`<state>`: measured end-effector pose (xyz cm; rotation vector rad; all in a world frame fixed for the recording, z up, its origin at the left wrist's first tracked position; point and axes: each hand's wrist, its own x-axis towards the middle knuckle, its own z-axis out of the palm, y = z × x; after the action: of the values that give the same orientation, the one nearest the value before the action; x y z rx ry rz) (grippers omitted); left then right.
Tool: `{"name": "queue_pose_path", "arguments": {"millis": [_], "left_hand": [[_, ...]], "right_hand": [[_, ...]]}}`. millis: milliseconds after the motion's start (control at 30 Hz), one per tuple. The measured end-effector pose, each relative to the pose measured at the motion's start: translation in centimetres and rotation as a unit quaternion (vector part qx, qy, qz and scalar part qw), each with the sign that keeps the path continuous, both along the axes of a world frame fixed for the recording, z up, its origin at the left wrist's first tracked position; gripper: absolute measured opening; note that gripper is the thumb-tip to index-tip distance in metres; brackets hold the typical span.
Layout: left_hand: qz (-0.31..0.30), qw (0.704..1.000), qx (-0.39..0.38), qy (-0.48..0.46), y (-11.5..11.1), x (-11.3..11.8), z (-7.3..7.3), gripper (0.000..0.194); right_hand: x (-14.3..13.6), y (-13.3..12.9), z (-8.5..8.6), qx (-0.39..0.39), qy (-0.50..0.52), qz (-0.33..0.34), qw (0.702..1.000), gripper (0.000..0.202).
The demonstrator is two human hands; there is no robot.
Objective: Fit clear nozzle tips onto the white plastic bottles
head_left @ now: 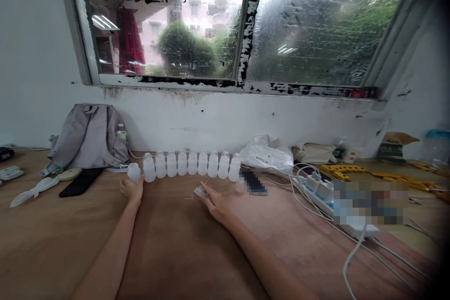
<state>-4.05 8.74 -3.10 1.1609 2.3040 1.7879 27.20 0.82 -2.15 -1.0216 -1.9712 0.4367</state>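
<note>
My left hand [132,191] is wrapped round the lower part of a small white bottle [134,173]. Its top shows no clear cover. To its right, several similar white bottles [182,165] stand upright in a row, each topped by a clear domed cap. My right hand [215,201] is lower down, over the brown table, in front of the row. Between its thumb and fingers is a clear plastic cap [199,192], partly hidden by the fingers.
A grey backpack [89,136] leans on the wall behind a black phone [80,183]. Right of the row lie a plastic-wrapped package [267,155], a blurred dark device [253,182] and a power strip [351,222] with loose white cables. Yellow pieces [383,178] lie farther right.
</note>
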Motion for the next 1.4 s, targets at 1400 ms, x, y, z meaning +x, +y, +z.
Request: {"name": "queue_pose_path", "arguments": {"millis": [1400], "left_hand": [[-0.456,0.805,0.076,0.371,-6.7,11.7,2.1,0.042]], "right_hand": [[0.1,1.1,0.4,-0.146,0.36,-0.067,0.919,0.028]]}}
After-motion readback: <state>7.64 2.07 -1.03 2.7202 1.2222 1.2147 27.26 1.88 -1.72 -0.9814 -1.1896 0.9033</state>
